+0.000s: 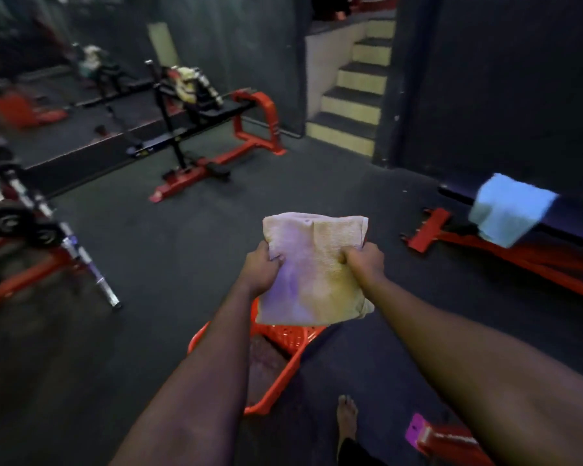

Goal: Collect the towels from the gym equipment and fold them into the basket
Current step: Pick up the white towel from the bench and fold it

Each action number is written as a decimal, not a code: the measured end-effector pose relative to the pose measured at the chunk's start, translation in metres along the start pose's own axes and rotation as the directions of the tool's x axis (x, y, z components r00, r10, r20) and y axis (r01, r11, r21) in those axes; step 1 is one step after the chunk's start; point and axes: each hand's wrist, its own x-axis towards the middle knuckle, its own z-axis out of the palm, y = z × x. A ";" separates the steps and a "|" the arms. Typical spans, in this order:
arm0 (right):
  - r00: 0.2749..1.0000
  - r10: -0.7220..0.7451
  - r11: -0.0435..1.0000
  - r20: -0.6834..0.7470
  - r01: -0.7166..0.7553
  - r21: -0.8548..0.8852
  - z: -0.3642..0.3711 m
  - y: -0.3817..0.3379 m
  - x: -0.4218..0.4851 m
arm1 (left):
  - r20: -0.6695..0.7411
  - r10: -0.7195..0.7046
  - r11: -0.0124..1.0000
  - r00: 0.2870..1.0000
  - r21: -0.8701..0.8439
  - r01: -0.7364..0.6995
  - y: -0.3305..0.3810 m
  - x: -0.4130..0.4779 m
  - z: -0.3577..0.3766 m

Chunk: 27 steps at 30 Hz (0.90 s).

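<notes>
1. Towels, count three in direct view: one pale cream folded terry towel [312, 267], one light blue towel [509, 210], and one pale yellow-white towel [186, 84].
2. Hands, count two. The left hand [265, 264] grips the left edge of the pale cream towel with curled fingers. The right hand [364, 260] grips the right edge in the same way. Both are clamped on the towel, holding it out in front of the person.
3. The pale cream towel is folded to a rough rectangle and hangs directly above the far end of the basket, without touching it.
4. Baskets, count one: an orange-red perforated plastic basket [285, 334] standing on the dark rubber floor [182, 250], partly hidden by the left forearm.
5. Basket contents: one dark brown cloth [266, 361] lies inside. Whether it is a towel cannot be told.
6. The light blue towel is draped over the end of a dark padded bench with a red frame [519, 253], to the right and well apart from the basket.
7. The pale yellow-white towel lies bunched on a black and red exercise machine [249, 142] at the far wall, beside a wall mirror [48, 79].
8. One bare foot [347, 415] stands on the floor just right of the basket
</notes>
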 end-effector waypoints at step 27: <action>0.741 0.081 0.686 0.666 0.444 -0.577 0.322 0.045 0.126 | -0.066 -0.732 0.680 0.678 -0.126 0.722 -0.247 0.036 -0.012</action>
